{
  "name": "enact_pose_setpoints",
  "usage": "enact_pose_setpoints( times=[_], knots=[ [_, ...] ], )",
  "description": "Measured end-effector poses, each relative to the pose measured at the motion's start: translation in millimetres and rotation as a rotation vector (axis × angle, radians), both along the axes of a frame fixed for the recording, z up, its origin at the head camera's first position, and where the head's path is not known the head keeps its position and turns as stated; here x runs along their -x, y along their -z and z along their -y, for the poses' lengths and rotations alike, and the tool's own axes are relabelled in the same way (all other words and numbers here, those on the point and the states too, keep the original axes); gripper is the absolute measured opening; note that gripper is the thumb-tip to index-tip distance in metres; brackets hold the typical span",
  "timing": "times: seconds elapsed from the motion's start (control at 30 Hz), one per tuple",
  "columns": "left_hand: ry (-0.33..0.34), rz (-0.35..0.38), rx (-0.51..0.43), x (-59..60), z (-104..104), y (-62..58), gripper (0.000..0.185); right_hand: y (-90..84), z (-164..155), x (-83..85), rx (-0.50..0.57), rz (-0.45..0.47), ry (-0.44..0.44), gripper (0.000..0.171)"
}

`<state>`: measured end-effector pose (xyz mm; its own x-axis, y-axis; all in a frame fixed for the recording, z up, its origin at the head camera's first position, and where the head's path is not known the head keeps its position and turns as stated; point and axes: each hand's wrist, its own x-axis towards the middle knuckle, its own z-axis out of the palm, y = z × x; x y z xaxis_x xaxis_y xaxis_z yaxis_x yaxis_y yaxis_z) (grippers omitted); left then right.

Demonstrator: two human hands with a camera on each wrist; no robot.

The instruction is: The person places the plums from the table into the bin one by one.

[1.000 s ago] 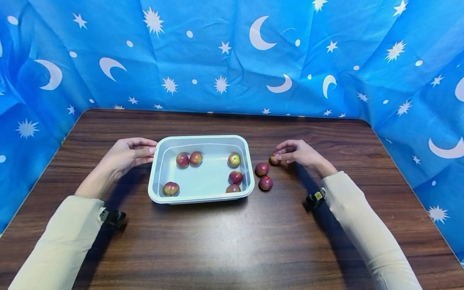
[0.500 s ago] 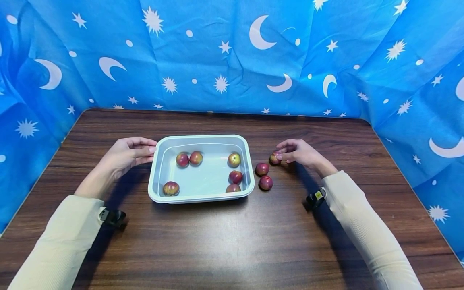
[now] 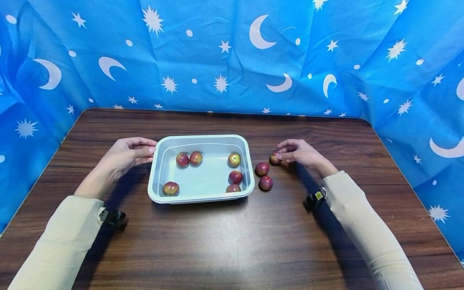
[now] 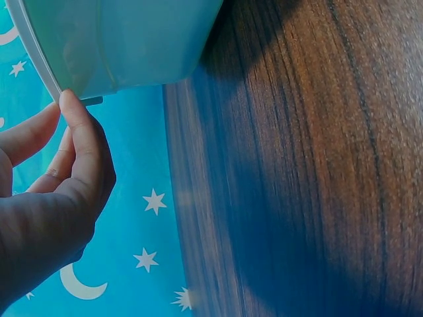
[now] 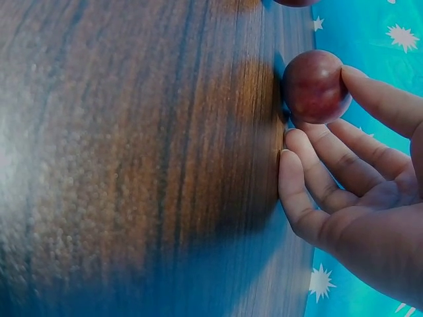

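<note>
My left hand (image 3: 125, 156) pinches the left rim of a white plastic tub (image 3: 201, 198) between thumb and fingers; the left wrist view shows the fingertips at the rim of the tub (image 4: 139, 46). Several red and yellow plums lie inside, including a pair touching (image 3: 195, 158) and a yellowish one (image 3: 234, 160) at the right. To the tub's right, my right hand (image 3: 301, 154) holds a plum (image 5: 317, 87) on the table, thumb on one side and fingers on the other. Two dark red plums, the farther plum (image 3: 262, 169) and the nearer plum (image 3: 266, 183), rest between tub and hand.
The brown wood-grain table (image 3: 232, 245) ends at a blue cloth (image 3: 232, 60) printed with white moons and stars, which hangs behind and at both sides. A small black camera sits on each wrist, the left camera (image 3: 114, 218) and the right camera (image 3: 314, 199).
</note>
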<state>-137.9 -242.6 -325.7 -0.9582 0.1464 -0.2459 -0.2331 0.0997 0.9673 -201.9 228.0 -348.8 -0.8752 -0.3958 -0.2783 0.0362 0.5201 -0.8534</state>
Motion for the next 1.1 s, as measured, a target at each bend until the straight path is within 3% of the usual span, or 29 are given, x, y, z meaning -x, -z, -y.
enact_pose_setpoints(
  times=[1.1],
  knots=[
    [-0.001,0.002,-0.048,-1.5,-0.4,-0.8,0.022,-9.1,-1.2,2.0,0.006,0.018,0.022,0.044]
  ],
)
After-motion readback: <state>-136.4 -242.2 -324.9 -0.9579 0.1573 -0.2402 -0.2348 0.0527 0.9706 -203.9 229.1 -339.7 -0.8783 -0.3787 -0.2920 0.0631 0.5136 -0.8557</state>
